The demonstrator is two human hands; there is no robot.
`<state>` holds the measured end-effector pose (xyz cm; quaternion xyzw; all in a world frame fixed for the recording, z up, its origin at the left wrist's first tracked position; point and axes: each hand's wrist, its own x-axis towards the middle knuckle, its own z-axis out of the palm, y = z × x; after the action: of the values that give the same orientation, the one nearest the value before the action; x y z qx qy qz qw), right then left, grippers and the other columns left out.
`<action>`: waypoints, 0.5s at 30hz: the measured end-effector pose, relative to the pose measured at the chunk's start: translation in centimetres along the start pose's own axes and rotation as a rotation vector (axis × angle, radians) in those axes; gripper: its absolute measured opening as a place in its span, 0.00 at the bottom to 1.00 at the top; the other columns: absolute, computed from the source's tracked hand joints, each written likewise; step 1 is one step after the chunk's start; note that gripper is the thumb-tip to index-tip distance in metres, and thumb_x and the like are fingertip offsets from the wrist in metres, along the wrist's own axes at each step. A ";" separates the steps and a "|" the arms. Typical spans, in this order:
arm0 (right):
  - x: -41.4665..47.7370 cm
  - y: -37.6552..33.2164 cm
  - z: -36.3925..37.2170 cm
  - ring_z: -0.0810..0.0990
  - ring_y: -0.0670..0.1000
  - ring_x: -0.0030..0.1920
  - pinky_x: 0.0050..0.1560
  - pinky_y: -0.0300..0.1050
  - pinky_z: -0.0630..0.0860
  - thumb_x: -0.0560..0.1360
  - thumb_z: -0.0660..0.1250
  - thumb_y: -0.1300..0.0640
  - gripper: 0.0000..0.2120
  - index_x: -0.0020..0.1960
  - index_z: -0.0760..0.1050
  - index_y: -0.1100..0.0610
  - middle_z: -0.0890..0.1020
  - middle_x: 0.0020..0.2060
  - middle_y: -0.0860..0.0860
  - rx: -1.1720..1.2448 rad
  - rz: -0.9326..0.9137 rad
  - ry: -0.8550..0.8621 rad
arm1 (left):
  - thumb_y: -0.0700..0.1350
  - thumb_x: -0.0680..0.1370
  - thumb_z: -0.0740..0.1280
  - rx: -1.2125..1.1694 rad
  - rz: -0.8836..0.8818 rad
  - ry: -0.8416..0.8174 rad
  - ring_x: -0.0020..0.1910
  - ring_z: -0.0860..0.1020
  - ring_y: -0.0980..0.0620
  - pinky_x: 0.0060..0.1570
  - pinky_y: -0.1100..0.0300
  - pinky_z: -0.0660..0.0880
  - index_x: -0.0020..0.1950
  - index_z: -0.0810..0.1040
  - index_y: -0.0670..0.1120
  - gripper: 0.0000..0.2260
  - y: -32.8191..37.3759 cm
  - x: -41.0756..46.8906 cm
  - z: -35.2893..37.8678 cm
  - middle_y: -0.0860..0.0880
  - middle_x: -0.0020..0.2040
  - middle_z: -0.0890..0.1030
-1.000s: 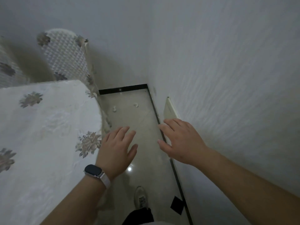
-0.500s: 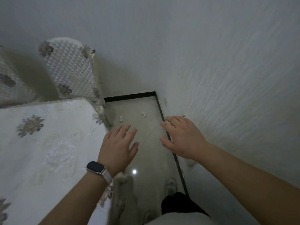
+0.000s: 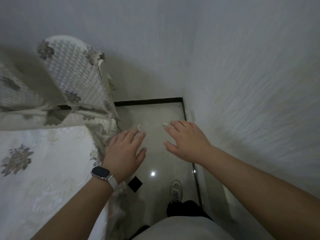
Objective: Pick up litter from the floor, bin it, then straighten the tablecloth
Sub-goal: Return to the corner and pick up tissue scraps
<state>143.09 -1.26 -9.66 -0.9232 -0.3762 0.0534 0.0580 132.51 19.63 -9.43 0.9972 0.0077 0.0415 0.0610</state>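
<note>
Two small white scraps of litter lie on the pale floor near the far corner: one scrap (image 3: 139,127) just beyond my left fingertips, the other scrap (image 3: 164,124) beside my right index finger. My left hand (image 3: 125,153), with a watch on its wrist, hovers above the floor with fingers straight and holds nothing. My right hand (image 3: 186,141) is stretched out the same way, empty. The white tablecloth (image 3: 38,170) with flower patterns covers the table at the left, its edge hanging in folds.
A chair with a quilted flowered cover (image 3: 74,75) stands behind the table. White walls close the narrow floor strip at the back and right, with a dark skirting strip (image 3: 149,101). My shoe (image 3: 176,190) and a black floor square (image 3: 135,184) are below.
I have stepped forward; the litter and corner look closer and both hands now reach almost over the two scraps. Both hands stay empty.
</note>
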 end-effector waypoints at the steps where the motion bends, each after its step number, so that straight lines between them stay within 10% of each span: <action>1: 1.4 1.0 -0.2 0.71 0.55 0.65 0.64 0.52 0.67 0.76 0.56 0.40 0.26 0.68 0.70 0.53 0.74 0.66 0.53 -0.003 -0.014 -0.008 | 0.54 0.75 0.63 0.002 -0.009 -0.003 0.61 0.75 0.43 0.59 0.46 0.71 0.65 0.76 0.47 0.21 -0.1 1.3 -0.1 0.46 0.63 0.77; 15: 15.5 8.2 -0.1 0.71 0.54 0.62 0.61 0.51 0.67 0.76 0.54 0.39 0.26 0.66 0.70 0.53 0.74 0.63 0.51 0.003 -0.028 -0.072 | 0.52 0.74 0.70 0.019 -0.028 -0.070 0.62 0.75 0.41 0.59 0.46 0.71 0.64 0.77 0.47 0.20 -6.1 15.8 2.3 0.44 0.63 0.78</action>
<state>159.76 3.74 -11.64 -0.9152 -0.3910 0.0862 0.0465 148.39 25.71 -11.19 0.9984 0.0201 0.0057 0.0523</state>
